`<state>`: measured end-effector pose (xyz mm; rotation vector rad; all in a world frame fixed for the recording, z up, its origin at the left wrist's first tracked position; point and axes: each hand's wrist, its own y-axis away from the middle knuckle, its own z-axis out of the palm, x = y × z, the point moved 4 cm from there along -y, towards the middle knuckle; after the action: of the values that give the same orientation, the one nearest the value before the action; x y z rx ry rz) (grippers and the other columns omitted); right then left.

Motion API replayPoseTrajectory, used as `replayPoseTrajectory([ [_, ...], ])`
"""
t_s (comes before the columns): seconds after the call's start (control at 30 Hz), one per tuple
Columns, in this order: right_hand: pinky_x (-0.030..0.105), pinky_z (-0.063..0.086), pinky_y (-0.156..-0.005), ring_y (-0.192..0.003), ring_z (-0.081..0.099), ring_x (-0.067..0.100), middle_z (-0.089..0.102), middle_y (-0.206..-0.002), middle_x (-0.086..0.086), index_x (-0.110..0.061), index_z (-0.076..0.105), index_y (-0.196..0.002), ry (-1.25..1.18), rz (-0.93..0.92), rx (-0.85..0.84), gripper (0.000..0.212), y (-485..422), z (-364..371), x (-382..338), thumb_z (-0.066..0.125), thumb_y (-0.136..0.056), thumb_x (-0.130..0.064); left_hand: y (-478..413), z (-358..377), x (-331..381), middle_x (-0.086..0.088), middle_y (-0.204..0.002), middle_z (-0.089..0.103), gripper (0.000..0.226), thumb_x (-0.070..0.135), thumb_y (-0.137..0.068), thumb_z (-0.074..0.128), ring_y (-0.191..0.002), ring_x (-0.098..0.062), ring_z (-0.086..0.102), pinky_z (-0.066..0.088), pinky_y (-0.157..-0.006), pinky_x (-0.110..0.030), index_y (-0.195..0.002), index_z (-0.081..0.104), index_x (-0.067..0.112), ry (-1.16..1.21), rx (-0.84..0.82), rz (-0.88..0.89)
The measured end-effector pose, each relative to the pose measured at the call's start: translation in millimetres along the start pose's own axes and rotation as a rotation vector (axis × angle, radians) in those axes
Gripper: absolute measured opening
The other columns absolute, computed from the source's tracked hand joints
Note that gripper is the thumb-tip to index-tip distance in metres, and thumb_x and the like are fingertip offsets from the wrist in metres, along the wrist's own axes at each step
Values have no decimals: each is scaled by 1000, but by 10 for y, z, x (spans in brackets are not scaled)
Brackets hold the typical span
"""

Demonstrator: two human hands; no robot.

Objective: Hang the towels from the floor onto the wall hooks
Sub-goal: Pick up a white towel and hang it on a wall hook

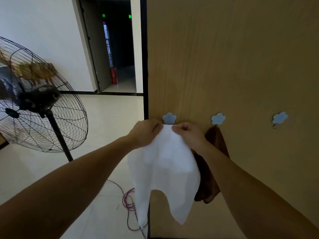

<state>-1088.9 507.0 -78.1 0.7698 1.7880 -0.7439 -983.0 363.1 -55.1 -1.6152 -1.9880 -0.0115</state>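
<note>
A standing fan [34, 104] is far left of the first blue hook [169, 118]. Just under this hook the left hand [146, 133] and right hand [188, 133] both pinch the top edge of the white towel [164, 163], which hangs down. To the right of this hook, a brown towel [216, 140] hangs from the second hook [218, 119].
</note>
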Motion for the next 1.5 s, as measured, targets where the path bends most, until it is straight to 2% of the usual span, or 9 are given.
replayPoseTrajectory([
  [0.13, 32, 45, -60, -63, 59, 17, 63, -63, 1, -19, 61, -62, 353, -188, 252, 35, -166, 3, -122, 58, -91, -37, -87, 21, 95, -1, -88, 68, 25, 29, -100, 36, -64, -19, 49, 33, -74, -31, -108, 57, 20, -195, 330, 37],
  [0.3, 27, 47, -57, -63, 59, 15, 63, -66, -6, -24, 62, -70, 697, -212, 402, 37, -138, 92, 13, 48, -92, -50, -69, 246, 79, -3, -95, 68, 27, 26, -97, 39, -77, -25, 64, 31, -70, -30, -117, 54, 17, -426, 327, 5],
  [0.5, 34, 56, -63, -66, 64, 15, 66, -68, -6, -26, 61, -66, 514, 36, 322, 33, -122, 115, 203, 58, -81, -55, -50, 424, 14, 0, -88, 70, 31, 36, -98, 37, -77, -22, 64, 45, -66, -29, -100, 65, 23, -177, 173, -173],
  [0.63, 38, 48, -83, -90, 59, 20, 64, -92, -1, -21, 65, -91, 796, -152, 450, 31, -9, 198, 230, 52, -87, -49, 23, 474, 44, 5, -82, 70, 35, 42, -96, 41, -82, -22, 62, 41, -69, -29, -84, 70, 26, -246, 216, -59],
  [0.77, 26, 48, -81, -90, 58, 9, 66, -102, -5, -23, 65, -107, 454, -267, 232, 20, 105, 326, 375, 49, -94, -25, 181, 515, 94, 4, -87, 62, 35, 47, -91, 44, -90, -21, 52, 37, -78, -32, -81, 68, 24, -217, 374, -71],
  [0.97, 28, 51, -87, -99, 62, 12, 66, -105, -9, -25, 56, -128, 215, -108, -84, 34, 235, 339, 582, 55, -94, -30, 169, 548, -15, 13, -84, 61, 31, 46, -75, 69, -80, -13, 61, 43, -62, -20, -95, 65, 22, 62, 101, -58],
  [1.1, 25, 45, -90, -104, 56, 11, 58, -115, -6, -17, 48, -134, 325, -63, -89, 48, 224, 404, 573, 63, -90, -25, 242, 739, -51, -2, -116, 58, 52, 22, -87, 68, -107, -15, 56, 44, -87, -22, -131, 48, 4, 243, -121, -112],
  [1.33, 34, 51, -82, -90, 62, 24, 69, -99, 9, -8, 63, -113, 502, -134, 172, 29, 283, 101, 607, 47, -89, -5, 464, 847, -264, -7, -96, 66, 14, 7, -84, 59, -92, -26, 63, 52, -78, -32, -96, 64, 12, 538, -149, -310],
  [1.5, 27, 42, -73, -83, 55, 20, 54, -78, -5, -20, 49, -77, 565, 46, 5, 23, 194, 317, 754, 43, -95, -7, 531, 1177, -467, -9, -119, 57, 38, 12, -86, 60, -107, -26, 56, 47, -88, -33, -123, 54, 5, 361, -305, -545],
])
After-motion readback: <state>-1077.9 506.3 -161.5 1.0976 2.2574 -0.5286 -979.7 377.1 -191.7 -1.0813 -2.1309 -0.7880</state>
